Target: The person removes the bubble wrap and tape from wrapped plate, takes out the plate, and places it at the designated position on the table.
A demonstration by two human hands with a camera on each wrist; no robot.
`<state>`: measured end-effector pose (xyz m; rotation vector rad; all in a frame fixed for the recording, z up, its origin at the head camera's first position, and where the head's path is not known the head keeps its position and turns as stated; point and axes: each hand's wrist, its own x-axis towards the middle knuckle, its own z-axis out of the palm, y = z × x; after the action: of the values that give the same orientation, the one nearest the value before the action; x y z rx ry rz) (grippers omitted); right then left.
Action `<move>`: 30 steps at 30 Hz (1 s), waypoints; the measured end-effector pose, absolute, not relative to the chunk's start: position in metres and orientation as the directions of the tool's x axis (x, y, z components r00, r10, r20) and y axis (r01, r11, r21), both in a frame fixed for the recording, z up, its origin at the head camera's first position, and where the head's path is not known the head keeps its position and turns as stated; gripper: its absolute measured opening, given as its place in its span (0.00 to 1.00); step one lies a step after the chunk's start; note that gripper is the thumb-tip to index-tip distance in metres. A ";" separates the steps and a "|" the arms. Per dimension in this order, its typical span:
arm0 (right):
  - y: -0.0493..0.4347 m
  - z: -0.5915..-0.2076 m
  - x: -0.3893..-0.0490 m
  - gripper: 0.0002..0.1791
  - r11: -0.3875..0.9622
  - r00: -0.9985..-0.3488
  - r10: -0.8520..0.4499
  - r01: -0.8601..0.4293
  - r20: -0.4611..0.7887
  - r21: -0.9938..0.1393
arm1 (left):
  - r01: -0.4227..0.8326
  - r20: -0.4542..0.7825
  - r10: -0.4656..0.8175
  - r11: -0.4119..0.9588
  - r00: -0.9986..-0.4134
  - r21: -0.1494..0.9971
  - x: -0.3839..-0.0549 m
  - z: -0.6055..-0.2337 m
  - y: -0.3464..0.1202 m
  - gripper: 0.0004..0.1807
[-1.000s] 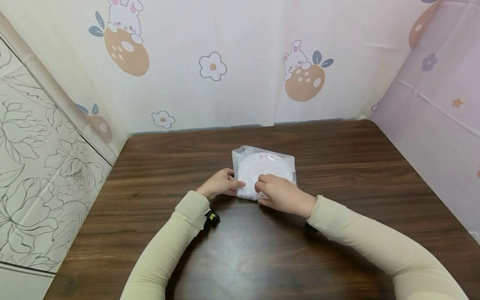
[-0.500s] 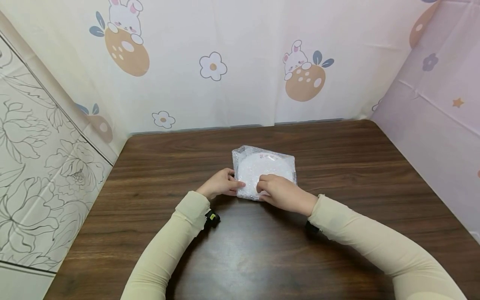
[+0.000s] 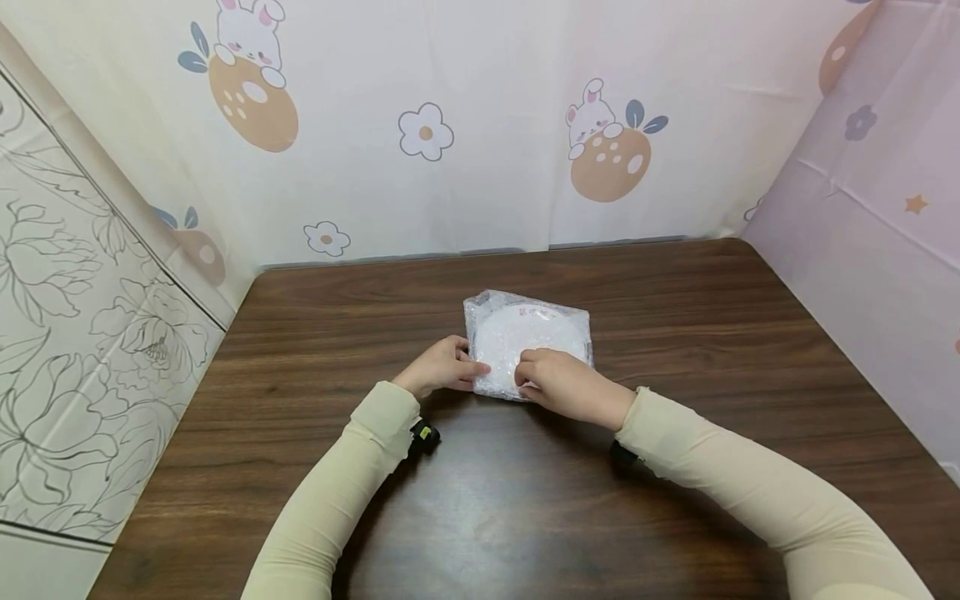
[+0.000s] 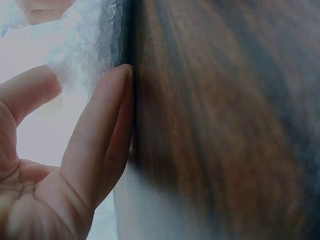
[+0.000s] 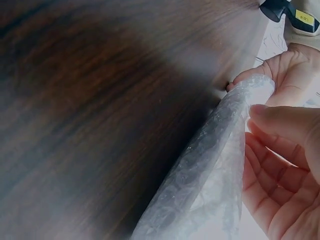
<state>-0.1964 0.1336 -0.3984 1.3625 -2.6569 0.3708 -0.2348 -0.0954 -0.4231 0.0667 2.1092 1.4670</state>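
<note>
A round white plate (image 3: 517, 329) with a small pinkish print near its far rim lies flat on the table inside bubble wrap (image 3: 478, 310). My left hand (image 3: 441, 367) holds the packet's left edge, thumb on top and the other fingers along the side, close to the tabletop; the left wrist view shows this grip against the bubble wrap (image 4: 95, 40). Over the near part of the packet, my right hand (image 3: 568, 386) has its fingers curled. In the right wrist view its thumb and forefinger pinch the wrap's near edge (image 5: 210, 150).
The dark wood-grain table (image 3: 480, 500) reaches back to a patterned curtain (image 3: 495, 192) with rabbits and flowers. A floral panel (image 3: 90, 367) borders the left side, and pale cloth hangs at the right. A black wrist camera (image 3: 425, 436) sits under the left cuff.
My right hand has shifted slightly to the right, its thumb drawing closer to the curled fingers. The left hand and the wrapped plate stay where they were.
</note>
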 end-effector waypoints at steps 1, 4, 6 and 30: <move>0.134 -0.399 -0.196 0.05 0.562 -0.578 -0.782 -0.816 0.233 -0.138 | -0.268 -0.415 0.349 0.399 -0.840 0.877 -0.235 -0.423 -0.095 0.40; 0.134 -0.402 -0.195 0.07 0.561 -0.556 -0.791 -0.826 0.255 -0.061 | -0.268 -0.416 0.347 0.400 -0.840 0.876 -0.235 -0.422 -0.095 0.40; 0.134 -0.405 -0.195 0.08 0.556 -0.533 -0.800 -0.831 0.276 0.003 | -0.269 -0.415 0.345 0.399 -0.842 0.877 -0.235 -0.422 -0.094 0.41; 0.137 -0.411 -0.201 0.07 0.461 -0.402 -0.860 -0.876 0.313 0.142 | -0.255 -0.391 0.342 0.380 -0.854 0.889 -0.230 -0.422 -0.091 0.38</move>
<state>-0.2010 0.1367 -0.4112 1.4711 -2.3737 0.0633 -0.2302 -0.0907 -0.4215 0.0751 2.1200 1.4991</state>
